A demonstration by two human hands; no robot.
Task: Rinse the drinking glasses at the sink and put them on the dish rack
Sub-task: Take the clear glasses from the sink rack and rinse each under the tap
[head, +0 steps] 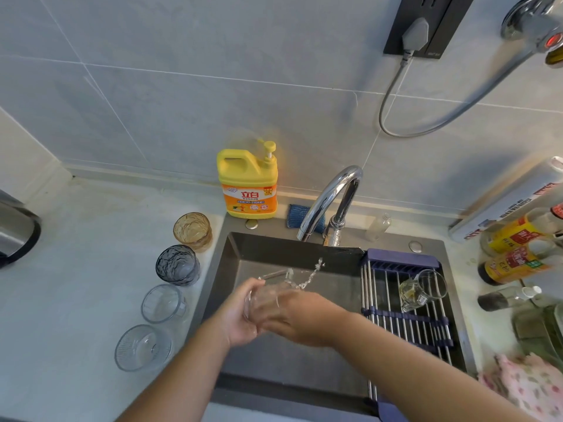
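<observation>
Over the dark sink (pixel 231 257) I hold a clear drinking glass (pixel 268 292) on its side under the running water from the chrome faucet (pixel 332 196). My left hand (pixel 234 315) grips its base end and my right hand (pixel 292 315) wraps its side. On the counter to the left stand an amber glass (pixel 192 230), a grey-blue glass (pixel 178 264) and two clear glasses (pixel 162 303) (pixel 142 347). One clear glass mug (pixel 422 289) lies on the blue-framed dish rack (pixel 405 318) over the sink's right side.
A yellow dish soap jug (pixel 248 184) and a blue sponge (pixel 300 216) sit behind the sink. Sauce bottles (pixel 518 248) and a pink cloth (pixel 530 385) crowd the right counter. A metal kettle (pixel 15 229) stands at far left. A power cord (pixel 393 95) hangs on the wall.
</observation>
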